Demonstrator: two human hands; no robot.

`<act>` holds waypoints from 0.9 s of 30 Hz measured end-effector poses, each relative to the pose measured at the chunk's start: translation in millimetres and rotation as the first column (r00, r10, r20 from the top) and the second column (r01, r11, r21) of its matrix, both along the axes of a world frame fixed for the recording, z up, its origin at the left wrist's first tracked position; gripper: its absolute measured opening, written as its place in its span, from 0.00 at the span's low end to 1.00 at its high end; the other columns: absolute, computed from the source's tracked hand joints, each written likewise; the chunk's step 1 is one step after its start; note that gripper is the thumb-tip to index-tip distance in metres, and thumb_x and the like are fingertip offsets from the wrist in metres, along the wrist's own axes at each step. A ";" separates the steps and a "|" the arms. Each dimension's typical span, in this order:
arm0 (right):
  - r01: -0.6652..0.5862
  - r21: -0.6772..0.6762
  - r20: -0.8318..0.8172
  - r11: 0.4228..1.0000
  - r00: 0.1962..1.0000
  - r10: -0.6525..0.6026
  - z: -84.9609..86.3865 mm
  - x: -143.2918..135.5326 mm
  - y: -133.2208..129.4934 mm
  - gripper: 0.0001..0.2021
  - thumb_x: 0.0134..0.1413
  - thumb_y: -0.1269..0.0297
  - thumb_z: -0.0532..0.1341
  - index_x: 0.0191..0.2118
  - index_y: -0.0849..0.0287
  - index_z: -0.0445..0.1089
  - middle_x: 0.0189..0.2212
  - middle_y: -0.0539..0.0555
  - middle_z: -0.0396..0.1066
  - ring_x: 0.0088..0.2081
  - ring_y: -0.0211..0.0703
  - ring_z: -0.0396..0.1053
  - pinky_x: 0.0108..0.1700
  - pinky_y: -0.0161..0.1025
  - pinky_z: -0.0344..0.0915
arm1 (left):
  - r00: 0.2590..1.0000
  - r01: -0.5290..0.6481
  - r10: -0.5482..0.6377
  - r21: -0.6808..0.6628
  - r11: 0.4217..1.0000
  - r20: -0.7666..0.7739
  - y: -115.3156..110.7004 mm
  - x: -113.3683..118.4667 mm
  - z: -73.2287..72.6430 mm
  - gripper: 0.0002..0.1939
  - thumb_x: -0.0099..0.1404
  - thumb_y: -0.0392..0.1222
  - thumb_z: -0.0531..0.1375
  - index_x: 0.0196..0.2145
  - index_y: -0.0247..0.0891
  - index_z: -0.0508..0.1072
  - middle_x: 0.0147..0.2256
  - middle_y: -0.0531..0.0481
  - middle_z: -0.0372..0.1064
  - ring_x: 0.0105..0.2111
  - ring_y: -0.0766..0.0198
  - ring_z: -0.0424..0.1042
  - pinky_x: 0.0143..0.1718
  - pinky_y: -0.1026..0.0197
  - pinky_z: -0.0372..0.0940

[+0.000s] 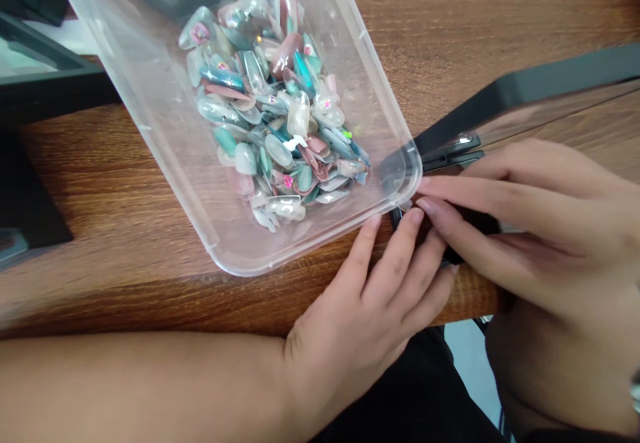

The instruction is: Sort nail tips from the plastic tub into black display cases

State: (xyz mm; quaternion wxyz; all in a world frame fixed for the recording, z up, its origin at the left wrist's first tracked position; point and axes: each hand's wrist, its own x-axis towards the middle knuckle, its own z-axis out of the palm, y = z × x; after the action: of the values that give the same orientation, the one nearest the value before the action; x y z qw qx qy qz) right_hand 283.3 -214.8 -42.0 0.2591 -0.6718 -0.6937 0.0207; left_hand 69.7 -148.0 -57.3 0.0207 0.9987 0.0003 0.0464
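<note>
While narrowing right hand (560, 236) right of centre, spreads left hand (370, 310) slightly (can't tell any grip on the blurry sliver (407, 205)), below plastic box (225, 230) of false nails (285, 116), cut off upper left.

No writing, brand, number or sign can be read; the view is somewhat blurred, so small print may be going unseen.
</note>
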 end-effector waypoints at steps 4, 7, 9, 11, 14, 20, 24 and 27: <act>-0.075 -0.016 -0.007 0.997 0.997 0.075 -1.6 1.4 3.0 0.14 0.62 0.74 0.67 0.50 0.49 0.77 0.33 0.48 0.73 0.33 0.39 0.68 0.35 0.42 0.66 | 1.000 0.004 -0.004 -0.001 1.000 -0.002 0.5 -0.3 -0.7 0.38 0.75 0.59 0.57 0.75 0.41 0.60 0.75 0.41 0.55 0.75 0.38 0.57 0.74 0.35 0.53; -0.049 -0.027 0.015 0.998 0.999 0.049 -1.0 1.1 3.6 0.11 0.63 0.74 0.67 0.48 0.51 0.76 0.33 0.48 0.74 0.34 0.40 0.69 0.37 0.42 0.67 | 1.000 0.005 -0.005 -0.006 1.000 -0.007 1.3 -0.2 -1.1 0.39 0.74 0.60 0.58 0.75 0.40 0.60 0.76 0.40 0.55 0.75 0.38 0.55 0.74 0.35 0.52; -0.034 -0.027 0.021 0.999 0.999 0.035 -0.4 0.5 3.6 0.10 0.62 0.73 0.67 0.46 0.52 0.76 0.33 0.49 0.74 0.34 0.40 0.70 0.37 0.42 0.67 | 1.000 0.004 -0.004 -0.007 1.000 -0.012 0.8 0.0 -1.4 0.39 0.74 0.60 0.59 0.75 0.41 0.60 0.76 0.41 0.54 0.76 0.37 0.54 0.75 0.35 0.52; -0.025 -0.035 0.024 0.999 0.999 0.025 -0.2 -0.2 3.3 0.09 0.63 0.74 0.66 0.44 0.52 0.75 0.32 0.48 0.74 0.34 0.41 0.71 0.37 0.42 0.67 | 1.000 -0.002 0.002 -0.006 1.000 -0.011 -0.5 0.2 -1.7 0.40 0.74 0.61 0.59 0.75 0.41 0.59 0.76 0.41 0.53 0.76 0.37 0.54 0.75 0.35 0.52; 0.013 -0.059 0.003 0.998 1.000 -0.013 -0.9 -0.9 1.9 0.08 0.65 0.72 0.65 0.42 0.50 0.75 0.31 0.48 0.73 0.34 0.42 0.71 0.38 0.44 0.68 | 1.000 -0.007 0.007 -0.004 1.000 -0.001 -2.3 0.6 -2.2 0.41 0.73 0.63 0.59 0.75 0.41 0.59 0.76 0.41 0.53 0.76 0.37 0.53 0.75 0.34 0.51; 0.068 -0.021 -0.028 0.997 0.997 -0.069 2.4 -2.4 1.5 0.12 0.64 0.74 0.65 0.48 0.50 0.77 0.35 0.50 0.74 0.36 0.38 0.73 0.42 0.41 0.73 | 1.000 -0.008 0.008 0.016 1.000 -0.009 -2.2 0.1 -1.4 0.40 0.74 0.61 0.58 0.76 0.40 0.58 0.76 0.40 0.52 0.76 0.38 0.54 0.74 0.36 0.53; -0.013 -0.009 0.040 1.000 0.999 0.013 4.1 -4.8 4.9 0.10 0.65 0.69 0.68 0.50 0.52 0.76 0.34 0.49 0.73 0.34 0.38 0.70 0.40 0.40 0.70 | 1.000 -0.006 0.006 0.045 0.999 -0.002 -3.0 -0.4 -2.1 0.40 0.74 0.60 0.56 0.76 0.39 0.58 0.76 0.40 0.54 0.75 0.38 0.56 0.74 0.35 0.55; -0.042 -0.023 0.056 0.999 0.998 0.044 2.5 -6.8 5.9 0.07 0.65 0.67 0.68 0.47 0.50 0.76 0.34 0.48 0.74 0.35 0.40 0.72 0.38 0.42 0.69 | 1.000 0.000 0.001 0.055 0.998 -0.008 -3.7 0.0 -2.9 0.38 0.75 0.58 0.55 0.76 0.40 0.58 0.75 0.42 0.56 0.74 0.40 0.58 0.74 0.36 0.56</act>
State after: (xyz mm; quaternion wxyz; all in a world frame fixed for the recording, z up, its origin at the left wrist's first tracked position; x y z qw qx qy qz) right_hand 276.5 -208.9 -39.4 0.2315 -0.6599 -0.7146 0.0151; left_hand 69.7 -151.7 -60.2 -0.0068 0.9991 -0.0007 0.0424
